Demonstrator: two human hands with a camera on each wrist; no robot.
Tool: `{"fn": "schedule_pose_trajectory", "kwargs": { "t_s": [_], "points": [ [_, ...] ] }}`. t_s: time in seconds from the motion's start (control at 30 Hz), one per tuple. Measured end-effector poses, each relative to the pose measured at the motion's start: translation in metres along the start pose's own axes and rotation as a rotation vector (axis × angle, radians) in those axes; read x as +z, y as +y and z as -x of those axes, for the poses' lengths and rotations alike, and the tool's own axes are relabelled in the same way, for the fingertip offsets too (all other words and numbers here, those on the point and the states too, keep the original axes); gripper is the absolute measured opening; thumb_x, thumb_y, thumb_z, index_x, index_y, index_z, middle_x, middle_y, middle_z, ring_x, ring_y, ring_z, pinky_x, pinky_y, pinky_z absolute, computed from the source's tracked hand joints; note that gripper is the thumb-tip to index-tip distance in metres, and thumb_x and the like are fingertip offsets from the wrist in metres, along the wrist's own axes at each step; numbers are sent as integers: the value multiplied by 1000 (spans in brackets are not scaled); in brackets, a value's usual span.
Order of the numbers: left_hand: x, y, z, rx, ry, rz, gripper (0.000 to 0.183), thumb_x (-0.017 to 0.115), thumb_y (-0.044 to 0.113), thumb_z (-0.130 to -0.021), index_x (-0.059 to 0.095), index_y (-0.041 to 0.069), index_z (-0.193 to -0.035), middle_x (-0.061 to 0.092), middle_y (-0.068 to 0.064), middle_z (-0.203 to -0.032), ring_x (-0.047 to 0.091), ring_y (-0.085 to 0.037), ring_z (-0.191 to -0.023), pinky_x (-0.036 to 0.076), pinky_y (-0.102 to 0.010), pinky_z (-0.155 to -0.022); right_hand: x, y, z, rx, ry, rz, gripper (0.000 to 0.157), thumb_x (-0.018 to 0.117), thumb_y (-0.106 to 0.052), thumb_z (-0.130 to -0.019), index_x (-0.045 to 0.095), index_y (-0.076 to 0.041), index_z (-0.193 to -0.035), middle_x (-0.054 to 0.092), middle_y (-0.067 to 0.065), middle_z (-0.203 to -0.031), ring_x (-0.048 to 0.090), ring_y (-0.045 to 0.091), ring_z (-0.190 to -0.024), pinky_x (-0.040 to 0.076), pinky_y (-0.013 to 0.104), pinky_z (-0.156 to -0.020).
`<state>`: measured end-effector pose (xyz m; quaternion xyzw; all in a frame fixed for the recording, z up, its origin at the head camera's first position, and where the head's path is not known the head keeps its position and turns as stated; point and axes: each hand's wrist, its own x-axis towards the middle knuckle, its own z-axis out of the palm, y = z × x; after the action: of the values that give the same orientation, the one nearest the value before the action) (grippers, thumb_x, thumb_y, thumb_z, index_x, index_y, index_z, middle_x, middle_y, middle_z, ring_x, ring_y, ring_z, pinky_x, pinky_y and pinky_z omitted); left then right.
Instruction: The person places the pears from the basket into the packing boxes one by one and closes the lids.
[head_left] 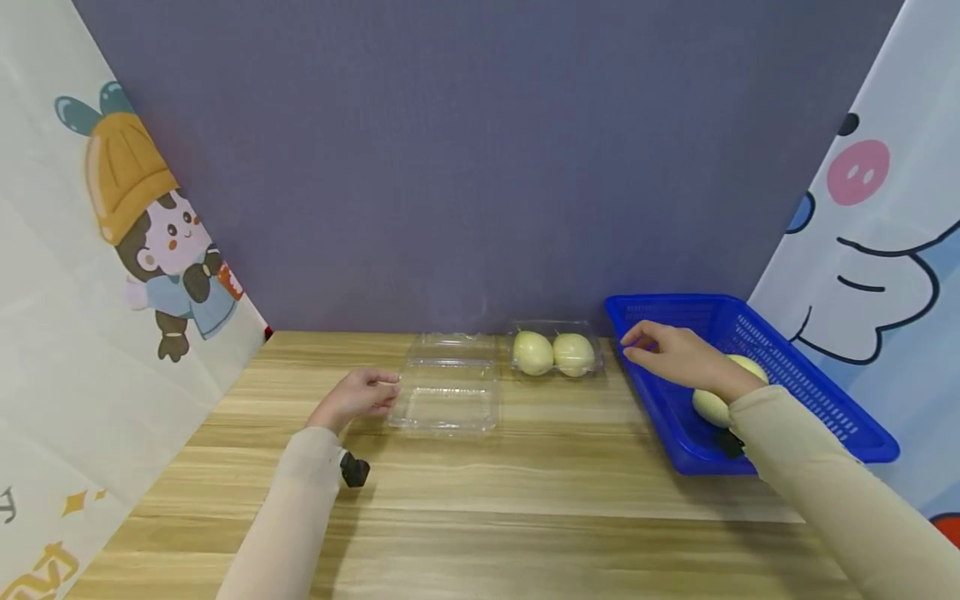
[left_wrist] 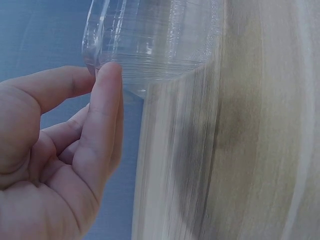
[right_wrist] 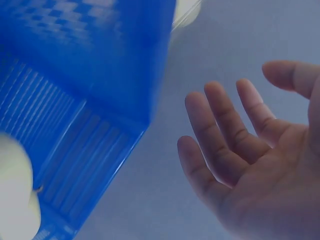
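Note:
My left hand point(head_left: 362, 395) pinches the left edge of a clear plastic clamshell box point(head_left: 450, 408) between thumb and fingers. That box stands with its lid raised at the back, and I see nothing inside it. In the left wrist view, the thumb and forefinger meet at the rim of the clear plastic point(left_wrist: 150, 45). Above the left side of the blue plastic basket point(head_left: 660, 417), my right hand point(head_left: 675, 357) holds nothing, its fingers spread and slightly bent. Pale yellow round fruits point(head_left: 711, 407) lie in the basket, partly hidden by the right forearm.
Against the back panel point(head_left: 480, 167), a second clear box point(head_left: 592, 331) holds two pale yellow fruits point(head_left: 533, 353) with stems, between the open box and the basket. Printed cartoon sheets point(head_left: 60, 292) hang at both sides. Wooden tabletop point(head_left: 525, 500) lies in front.

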<state>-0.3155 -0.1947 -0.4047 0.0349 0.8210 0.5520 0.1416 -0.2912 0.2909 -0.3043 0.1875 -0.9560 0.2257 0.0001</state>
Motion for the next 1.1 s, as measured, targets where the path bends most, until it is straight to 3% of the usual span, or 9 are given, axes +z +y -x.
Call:
{"fn": "schedule_pose_trajectory", "kwargs": {
  "t_s": [0.47, 0.77, 0.9, 1.1],
  "points": [
    [-1, -3, -8, 1, -7, 1, 44, 56, 9, -103, 47, -14, -139, 63, -28, -115, 65, -28, -98, 59, -35, -87, -21, 55, 18, 90, -101, 55, 35, 63, -31, -99, 62, -1, -116, 70, 12, -106, 64, 37, -100, 54, 53, -80],
    [-4, -7, -12, -18, -7, 10, 44, 56, 10, -103, 47, -13, -140, 63, -27, -112, 64, -23, -91, 59, -34, -85, -30, 77, 20, 127, -253, 43, 46, 68, -31, -95, 59, 6, -119, 67, 21, -113, 62, 42, -104, 53, 55, -85],
    [-3, -7, -13, -6, -2, 12, 44, 57, 10, -103, 47, -14, -139, 64, -26, -111, 64, -20, -89, 60, -31, -82, -32, 87, 23, 162, -334, 44, 55, 70, -33, -93, 55, 10, -124, 61, 33, -118, 58, 49, -109, 52, 58, -87],
    [-2, -8, -13, 0, 4, 21, 43, 57, 8, -103, 48, -15, -138, 64, -27, -110, 64, -17, -86, 60, -30, -80, -30, 99, 25, 167, -371, 56, 57, 72, -26, -88, 53, 14, -123, 53, 43, -122, 51, 58, -114, 50, 60, -91]
  ]
}}
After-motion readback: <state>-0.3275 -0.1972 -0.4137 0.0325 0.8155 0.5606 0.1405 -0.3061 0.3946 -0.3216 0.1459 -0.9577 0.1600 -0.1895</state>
